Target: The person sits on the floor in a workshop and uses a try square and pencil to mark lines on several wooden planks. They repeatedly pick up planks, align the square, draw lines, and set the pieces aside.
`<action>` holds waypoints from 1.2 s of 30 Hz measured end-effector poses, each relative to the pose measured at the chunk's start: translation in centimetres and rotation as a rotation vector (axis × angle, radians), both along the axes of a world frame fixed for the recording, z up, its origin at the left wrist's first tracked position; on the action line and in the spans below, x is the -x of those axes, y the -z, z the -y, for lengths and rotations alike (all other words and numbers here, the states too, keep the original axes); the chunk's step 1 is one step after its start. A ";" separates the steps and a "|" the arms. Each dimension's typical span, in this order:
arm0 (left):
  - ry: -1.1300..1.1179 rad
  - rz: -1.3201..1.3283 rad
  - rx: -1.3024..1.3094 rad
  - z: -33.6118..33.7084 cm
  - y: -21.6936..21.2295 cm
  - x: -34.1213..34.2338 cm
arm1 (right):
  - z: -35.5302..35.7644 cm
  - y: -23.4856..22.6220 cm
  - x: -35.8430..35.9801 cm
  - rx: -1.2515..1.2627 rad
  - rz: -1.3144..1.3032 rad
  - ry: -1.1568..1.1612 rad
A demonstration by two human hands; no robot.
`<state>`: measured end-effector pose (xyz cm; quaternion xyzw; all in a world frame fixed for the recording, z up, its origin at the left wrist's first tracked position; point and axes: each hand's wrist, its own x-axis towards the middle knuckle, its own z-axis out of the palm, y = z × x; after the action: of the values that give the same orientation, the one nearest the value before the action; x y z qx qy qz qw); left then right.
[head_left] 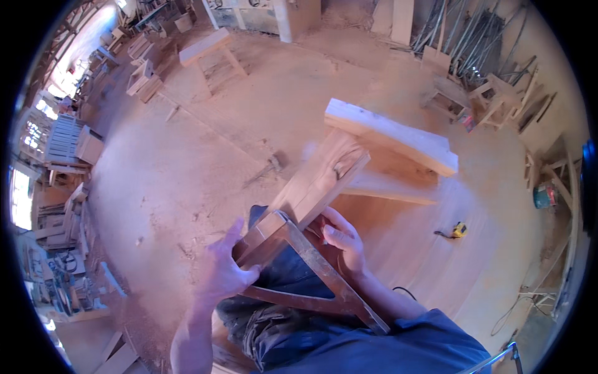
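Note:
A thick wooden beam [321, 171] slants away from my lap, with a dark knot near its far end. Across its near end lies a brown triangular carpenter's square [319, 267], its point toward my body. My left hand [223, 269] grips the left corner of the square against the beam, thumb and fingers on either side. At the beam's right side, my right hand [344, 242] is closed with bent fingers on a thin, pencil-like thing [323, 237]. Its exact kind is partly hidden by the fingers.
A low wooden trestle [398, 140] supports the beam's far end. On the boards at right lies a yellow tape measure [460, 230]. Another trestle [205, 47] stands farther off at left. Timber offcuts line both sides, and poles [467, 37] lean at the back right.

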<state>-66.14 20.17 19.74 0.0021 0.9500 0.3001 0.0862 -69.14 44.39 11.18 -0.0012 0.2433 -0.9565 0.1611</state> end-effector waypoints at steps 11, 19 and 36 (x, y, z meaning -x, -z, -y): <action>0.020 0.370 0.027 0.3 7.3 -1.4 | -7.9 8.9 -3.2 -0.236 0.417 -0.197; -0.221 0.293 -0.206 0.8 9.1 -2.3 | -9.1 7.7 -1.5 -0.721 0.258 -0.210; -0.144 0.183 -0.081 -0.9 8.6 2.6 | -6.0 2.0 1.8 -1.133 -0.354 0.034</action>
<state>-68.75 21.04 11.18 -0.0898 0.9231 0.3424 0.1505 -70.98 50.44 9.23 -0.0704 0.7393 -0.6651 0.0784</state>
